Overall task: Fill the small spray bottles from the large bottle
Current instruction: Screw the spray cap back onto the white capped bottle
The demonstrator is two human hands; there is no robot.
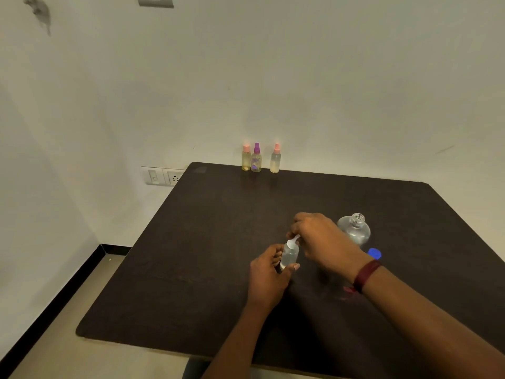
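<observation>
My left hand (pixel 269 272) grips a small clear spray bottle (pixel 289 255) by its body, tilted a little, over the middle of the dark table (pixel 191 269). My right hand (pixel 321 239) is closed on the bottle's white spray top (pixel 293 240). Just right of my hands stands the large clear bottle (pixel 354 229), its neck uncapped. Its blue cap (pixel 374 253) lies on the table beside my right wrist. At the table's far edge stand three small spray bottles: two with pink tops (pixel 246 157) (pixel 275 159) and one with a purple top (pixel 256 158).
A white wall runs along the table's far and left sides, with a switch and socket plate (pixel 164 176) at the far left corner. A red mark (pixel 349 289) shows on the table below my right wrist. Floor lies at the left.
</observation>
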